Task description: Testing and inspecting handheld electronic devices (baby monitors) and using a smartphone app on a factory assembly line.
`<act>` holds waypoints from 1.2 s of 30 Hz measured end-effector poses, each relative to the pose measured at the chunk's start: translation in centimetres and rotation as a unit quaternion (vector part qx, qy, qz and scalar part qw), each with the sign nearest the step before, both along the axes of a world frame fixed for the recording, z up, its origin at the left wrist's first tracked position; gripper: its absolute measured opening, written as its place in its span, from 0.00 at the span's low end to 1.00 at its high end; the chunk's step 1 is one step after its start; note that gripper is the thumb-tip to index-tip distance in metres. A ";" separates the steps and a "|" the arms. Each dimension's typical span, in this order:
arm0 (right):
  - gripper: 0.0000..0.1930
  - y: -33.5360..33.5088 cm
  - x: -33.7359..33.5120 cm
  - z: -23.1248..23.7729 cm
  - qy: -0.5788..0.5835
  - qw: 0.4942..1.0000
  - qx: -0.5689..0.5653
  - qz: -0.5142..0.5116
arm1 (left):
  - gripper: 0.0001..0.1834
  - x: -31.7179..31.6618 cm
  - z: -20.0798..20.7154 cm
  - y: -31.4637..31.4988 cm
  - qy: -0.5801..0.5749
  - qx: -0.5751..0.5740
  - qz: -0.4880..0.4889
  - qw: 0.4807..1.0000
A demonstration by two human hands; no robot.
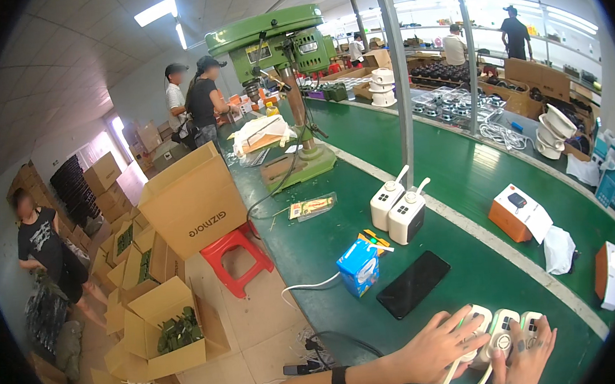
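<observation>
Three small white boxy devices with dark square buttons and wrist straps stand side by side on the green bench at the lower right. My left hand (432, 347) lies over the left white device (479, 315), its fingers bent across the top and side. Around the right white device (531, 321) my right hand (530, 357) closes with thumb and fingers, the thumb near the middle white device (502, 323). Pale straps hang down toward me between the hands. Two similar white devices (407, 216) stand farther off, their straps sticking up.
Left of my hands lie a black phone (414, 284) and a blue box (359, 265) with a white cable. A green drill press (298, 164) stands farther along the bench (349, 182). Orange-white boxes (516, 213) lie right. Cartons (167, 323), a red stool (237, 261) and several people are beyond.
</observation>
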State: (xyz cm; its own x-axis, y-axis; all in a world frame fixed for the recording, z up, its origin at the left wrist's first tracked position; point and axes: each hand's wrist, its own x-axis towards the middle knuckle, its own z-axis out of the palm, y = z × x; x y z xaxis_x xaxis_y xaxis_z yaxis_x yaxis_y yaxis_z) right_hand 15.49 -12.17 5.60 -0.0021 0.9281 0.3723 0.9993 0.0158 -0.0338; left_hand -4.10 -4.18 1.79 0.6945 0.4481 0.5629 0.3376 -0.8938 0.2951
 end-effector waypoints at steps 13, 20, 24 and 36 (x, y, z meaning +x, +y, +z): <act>0.24 0.0 0.0 -0.1 0.004 1.000 0.003 0.002 | 0.29 -0.1 -0.2 -0.1 0.000 -0.010 -0.002 1.000; 0.26 0.3 0.8 -2.3 0.028 0.998 0.045 0.020 | 0.29 0.0 -0.1 0.0 0.007 -0.013 -0.002 1.000; 0.28 0.0 0.9 -2.0 0.083 0.996 -0.026 0.000 | 0.29 -0.1 -0.1 0.0 -0.002 -0.012 -0.004 1.000; 0.24 0.1 0.0 -0.1 0.010 1.000 0.004 -0.001 | 0.28 0.0 0.0 0.2 0.002 -0.008 -0.002 1.000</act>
